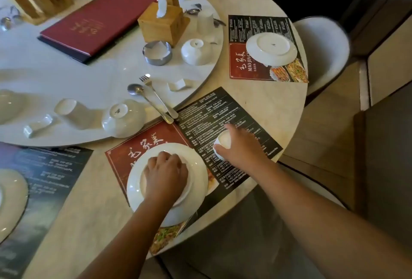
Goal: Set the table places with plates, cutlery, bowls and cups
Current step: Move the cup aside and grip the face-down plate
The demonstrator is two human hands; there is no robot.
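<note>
Cutlery, fork (156, 93) and spoon (148, 101), lying beyond right hand (239, 145), handles pointing toward it. Right hand clamping cup (223, 141); left hand (166, 172) pressing closed on plate (138, 187).

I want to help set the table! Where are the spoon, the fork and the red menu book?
spoon (135, 89): head view, on its bowl.
fork (156, 93): head view, on its neck below the tines.
red menu book (98, 20): head view, middle of its cover.
</note>
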